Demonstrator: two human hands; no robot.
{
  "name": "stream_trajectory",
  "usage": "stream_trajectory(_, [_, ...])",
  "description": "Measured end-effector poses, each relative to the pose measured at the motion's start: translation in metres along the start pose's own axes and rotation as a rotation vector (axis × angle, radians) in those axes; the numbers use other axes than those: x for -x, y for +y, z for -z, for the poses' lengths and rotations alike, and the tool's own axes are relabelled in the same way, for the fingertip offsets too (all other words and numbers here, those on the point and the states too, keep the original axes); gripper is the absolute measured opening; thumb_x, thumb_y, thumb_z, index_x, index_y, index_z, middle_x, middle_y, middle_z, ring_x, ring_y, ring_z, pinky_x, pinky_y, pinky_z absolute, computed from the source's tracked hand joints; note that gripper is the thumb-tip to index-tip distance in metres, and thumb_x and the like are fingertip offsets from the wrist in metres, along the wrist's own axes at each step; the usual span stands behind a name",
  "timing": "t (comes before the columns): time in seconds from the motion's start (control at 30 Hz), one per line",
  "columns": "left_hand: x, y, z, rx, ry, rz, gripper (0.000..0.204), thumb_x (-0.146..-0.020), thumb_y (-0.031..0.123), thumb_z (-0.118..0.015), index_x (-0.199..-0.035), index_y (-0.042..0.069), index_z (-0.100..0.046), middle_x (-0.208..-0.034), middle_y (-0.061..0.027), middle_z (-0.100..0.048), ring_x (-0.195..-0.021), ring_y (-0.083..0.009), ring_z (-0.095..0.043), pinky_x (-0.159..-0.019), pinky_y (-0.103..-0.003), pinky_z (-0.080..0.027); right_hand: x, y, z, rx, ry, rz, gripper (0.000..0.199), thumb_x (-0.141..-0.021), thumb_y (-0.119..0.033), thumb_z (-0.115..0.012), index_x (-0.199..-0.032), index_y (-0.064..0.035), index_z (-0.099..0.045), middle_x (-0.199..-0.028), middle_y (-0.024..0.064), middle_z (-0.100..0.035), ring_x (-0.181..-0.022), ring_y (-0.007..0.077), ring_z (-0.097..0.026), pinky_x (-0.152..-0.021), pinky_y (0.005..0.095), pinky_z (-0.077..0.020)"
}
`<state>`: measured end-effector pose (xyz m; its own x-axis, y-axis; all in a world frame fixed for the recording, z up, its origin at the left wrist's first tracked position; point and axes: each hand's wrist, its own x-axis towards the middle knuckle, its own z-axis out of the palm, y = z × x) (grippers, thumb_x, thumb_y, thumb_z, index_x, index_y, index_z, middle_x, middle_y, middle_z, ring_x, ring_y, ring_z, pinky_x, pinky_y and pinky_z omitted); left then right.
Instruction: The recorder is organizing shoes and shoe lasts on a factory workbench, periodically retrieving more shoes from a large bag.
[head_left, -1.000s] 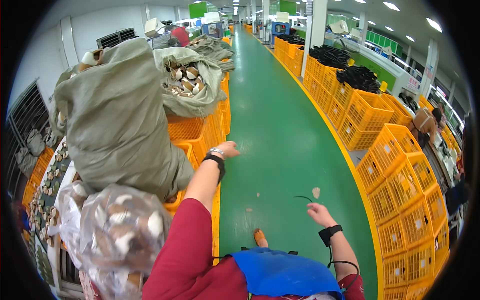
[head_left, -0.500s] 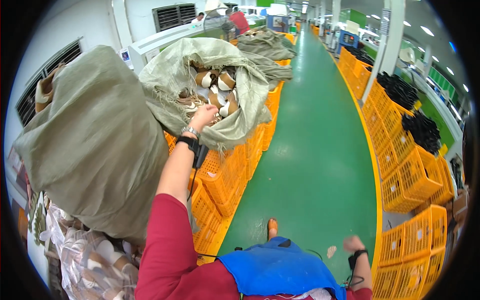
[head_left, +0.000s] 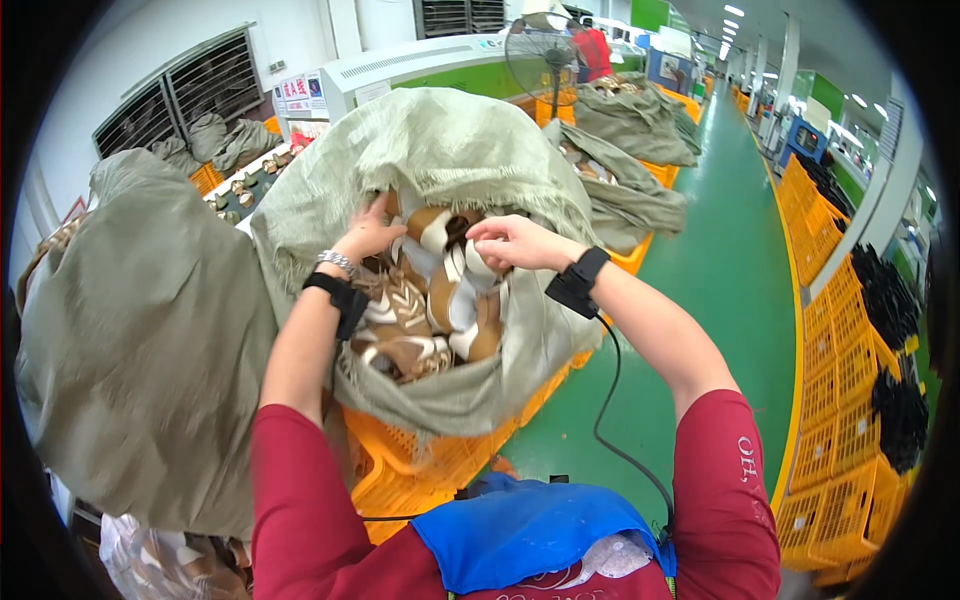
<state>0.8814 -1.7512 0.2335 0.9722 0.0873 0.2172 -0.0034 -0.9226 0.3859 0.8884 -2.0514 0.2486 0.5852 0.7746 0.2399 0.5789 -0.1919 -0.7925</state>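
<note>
A large grey-green woven sack point(head_left: 440, 150) stands before me, its mouth wide and frayed along the edge. Inside lies a heap of brown and white shoe uppers point(head_left: 400, 310). At the far left of the opening, my left hand point(head_left: 372, 234) has its fingers spread beside the sack's inner side and the uppers. My right hand point(head_left: 512, 243) is over the right part of the heap, fingers curled at a white and brown upper point(head_left: 487, 262). Whether it grips that piece is hidden by the fingers.
Orange crates point(head_left: 400, 470) support the sack. Another covered sack point(head_left: 140, 340) bulges at left, above a clear plastic bag point(head_left: 165, 560) of parts. A black fan point(head_left: 545, 62) stands behind. The green aisle point(head_left: 710, 300) runs along the right, bordered by stacked orange crates point(head_left: 830, 460) with black pieces.
My right hand has come up from my side into the sack's mouth. My left hand has opened out and sits at the far-left part. The view has turned left and closer to the sack.
</note>
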Motion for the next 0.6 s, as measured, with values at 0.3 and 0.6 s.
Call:
stream_trajectory(0.3, [-0.102,-0.056,0.164,-1.254,0.525,0.343,0.074,-0.080,0.010,-0.052,-0.141,0.032,-0.017,-0.146,0.0043,-0.020,-0.137,-0.0275,-0.004,-0.106,-0.052,-0.011,-0.137,0.036,0.196,0.495,0.398,0.087,0.064,-0.082,-0.038,-0.060,-0.127,0.0027,-0.041,-0.126,0.0189,-0.047,-0.118,0.0262,-0.045,-0.098,0.0327,-0.0343])
stream_trajectory(0.6, [-0.272,-0.124,0.123,-1.293,0.440,0.254,0.066,-0.084,0.019,-0.048,-0.140,0.033,-0.017,-0.148,0.0033,-0.014,-0.137,-0.0289,-0.004,-0.107,-0.053,-0.014,-0.269,0.180,0.246,0.180,0.192,-0.297,0.068,-0.084,-0.057,-0.045,-0.117,0.0024,-0.051,-0.110,0.0183,-0.057,-0.094,0.0263,-0.055,-0.077,0.0338,-0.0458])
